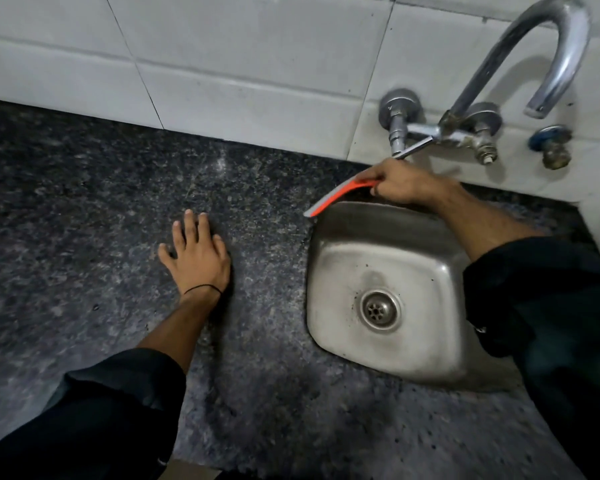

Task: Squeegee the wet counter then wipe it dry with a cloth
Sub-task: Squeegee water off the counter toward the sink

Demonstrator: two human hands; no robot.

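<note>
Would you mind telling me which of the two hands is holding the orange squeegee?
The right hand, up by the sink's back corner, grips the squeegee; the left hand lies flat and empty on the counter.

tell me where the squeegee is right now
In the head view the orange squeegee is right of centre, held in the right hand, its blade at the back-left corner of the steel sink, just below the wall tap.

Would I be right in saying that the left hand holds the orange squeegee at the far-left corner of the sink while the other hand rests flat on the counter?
Not quite: the hands are swapped. The head view shows the right hand holding the orange squeegee at the far-left corner of the sink, while the left hand rests flat on the counter.
</note>
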